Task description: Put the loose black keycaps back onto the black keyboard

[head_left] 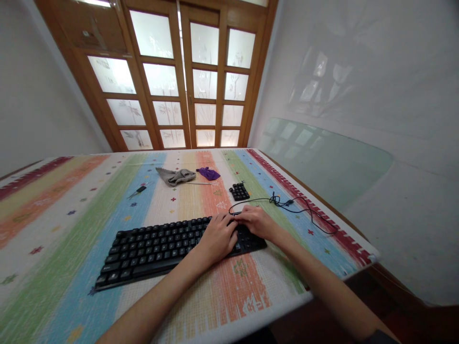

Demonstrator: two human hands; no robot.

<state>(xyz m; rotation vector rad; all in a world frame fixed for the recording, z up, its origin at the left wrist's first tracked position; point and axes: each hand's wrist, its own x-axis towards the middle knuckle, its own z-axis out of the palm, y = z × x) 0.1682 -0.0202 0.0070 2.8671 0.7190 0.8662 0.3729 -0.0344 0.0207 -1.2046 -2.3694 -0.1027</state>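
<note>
A black keyboard (150, 246) lies at a slant on the striped tablecloth. My left hand (219, 235) rests over its right part, fingers bent and drawn together near the back edge. Against those fingertips my right hand (255, 221) is closed in a pinch, over the keyboard's back right corner. Both sets of fingertips meet at a small dark spot; what they hold there is too small to make out. The hands cover several keys, and the far right section looks bare of keycaps. Just behind stands a close group of loose black keycaps (239, 192).
A black cable (301, 206) loops across the table's right side. Farther back lie a grey cloth (175, 177), a purple cloth (208, 173) and a thin rod (198, 183). A small black-handled tool (139, 191) is on the left. Wall and glass panel (322, 157) border the right.
</note>
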